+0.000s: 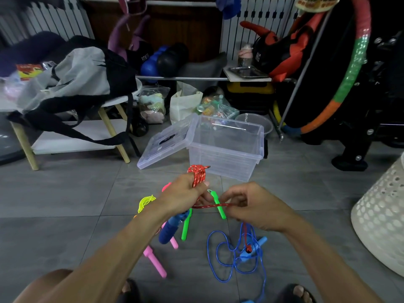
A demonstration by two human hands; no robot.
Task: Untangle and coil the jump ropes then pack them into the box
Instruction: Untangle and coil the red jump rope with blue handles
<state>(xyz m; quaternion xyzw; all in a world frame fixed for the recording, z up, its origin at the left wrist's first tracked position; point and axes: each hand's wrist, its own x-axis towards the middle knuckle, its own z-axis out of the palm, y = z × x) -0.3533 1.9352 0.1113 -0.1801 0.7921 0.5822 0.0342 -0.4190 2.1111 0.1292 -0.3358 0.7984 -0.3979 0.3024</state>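
Two hands at work: left hand (185, 193) gripping red speckled woven rope coil (197, 174), right hand (251, 206) pinching its taut tail, running three o'clock; clear plastic box (227, 149) open at twelve o'clock, nearer left.

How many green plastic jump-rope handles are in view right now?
2. One green plastic handle hangs between the left hand and right hand, crossing the red braided rope. The other green handle hangs below the left hand. More may be hidden behind the hands.
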